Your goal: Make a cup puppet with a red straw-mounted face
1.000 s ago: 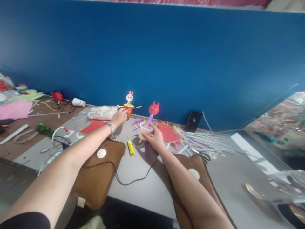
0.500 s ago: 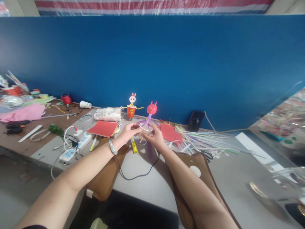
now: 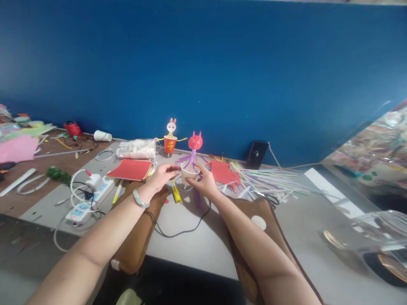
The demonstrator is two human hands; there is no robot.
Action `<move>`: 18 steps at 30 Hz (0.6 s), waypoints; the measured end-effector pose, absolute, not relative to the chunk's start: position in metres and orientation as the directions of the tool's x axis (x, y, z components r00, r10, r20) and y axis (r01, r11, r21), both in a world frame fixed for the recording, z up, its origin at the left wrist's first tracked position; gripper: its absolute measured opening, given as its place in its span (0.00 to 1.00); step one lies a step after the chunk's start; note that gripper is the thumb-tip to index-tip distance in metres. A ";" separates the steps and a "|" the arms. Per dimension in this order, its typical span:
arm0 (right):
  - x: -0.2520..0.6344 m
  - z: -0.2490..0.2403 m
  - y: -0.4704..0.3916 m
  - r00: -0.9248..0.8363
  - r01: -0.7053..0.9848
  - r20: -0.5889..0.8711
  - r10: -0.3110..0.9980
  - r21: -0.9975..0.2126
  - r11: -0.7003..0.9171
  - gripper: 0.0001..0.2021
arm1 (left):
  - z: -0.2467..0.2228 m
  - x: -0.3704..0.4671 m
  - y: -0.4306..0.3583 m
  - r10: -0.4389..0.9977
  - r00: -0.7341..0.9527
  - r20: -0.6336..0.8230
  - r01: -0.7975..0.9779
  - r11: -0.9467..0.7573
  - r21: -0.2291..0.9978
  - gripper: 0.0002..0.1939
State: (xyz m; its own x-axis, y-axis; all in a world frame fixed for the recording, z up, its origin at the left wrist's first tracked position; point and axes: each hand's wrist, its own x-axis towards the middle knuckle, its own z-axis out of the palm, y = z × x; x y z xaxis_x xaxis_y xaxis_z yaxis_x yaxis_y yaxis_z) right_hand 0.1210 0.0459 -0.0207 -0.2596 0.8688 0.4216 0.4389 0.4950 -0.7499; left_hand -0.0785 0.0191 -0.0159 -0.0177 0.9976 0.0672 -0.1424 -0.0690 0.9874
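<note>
A white paper cup [image 3: 188, 175] stands upright between my hands over the middle of the table. Purple pipe cleaners [image 3: 193, 159] rise out of it and carry a red head with two pointed ears [image 3: 195, 141]. On the cup's left side, the fingertips of my left hand [image 3: 163, 174] close at the rim. My right hand [image 3: 206, 181] grips its right side, thumb across the front; its other fingers are partly hidden behind. Just behind to the left stands a red paper cup [image 3: 170, 145] with a white rabbit head [image 3: 171, 127] and yellow arms.
Red paper sheets [image 3: 130, 169], a sleeve of white cups [image 3: 137, 149] and a power strip [image 3: 90, 201] lie left. A yellow tube [image 3: 176, 192] sits before the cup. Rightward are many pipe cleaners [image 3: 270, 180], scissors [image 3: 272, 199], a black phone-like device [image 3: 257, 155] and a clear jar [image 3: 359, 237].
The view has tilted down and shifted a little, so things sit further left. The white cup shows more of its front side now. Both hands stay at it.
</note>
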 end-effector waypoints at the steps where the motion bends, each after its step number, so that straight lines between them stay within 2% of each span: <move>1: 0.121 -0.021 0.046 -0.259 0.437 0.429 0.865 -0.747 0.501 0.31 | -0.016 -0.079 0.019 0.997 -0.021 0.068 -0.156 -0.070 0.985 0.16; 7: 0.119 -0.021 0.044 -0.237 0.407 0.449 0.861 -0.759 0.508 0.31 | -0.016 -0.080 0.018 0.997 -0.044 0.061 -0.285 -0.071 0.956 0.14; 11: 0.115 -0.016 0.038 -0.191 0.368 0.455 0.869 -0.788 0.494 0.32 | -0.016 -0.077 0.016 0.999 0.015 0.039 -0.430 -0.029 0.902 0.18; 13: 0.113 -0.014 0.035 -0.197 0.346 0.462 0.865 -0.792 0.502 0.31 | -0.016 -0.075 0.015 0.998 0.050 0.047 -0.498 -0.016 0.867 0.16; 18: 0.112 -0.013 0.032 -0.227 0.331 0.480 0.847 -0.780 0.531 0.29 | -0.014 -0.073 0.012 0.995 0.003 0.096 -0.504 -0.081 0.860 0.13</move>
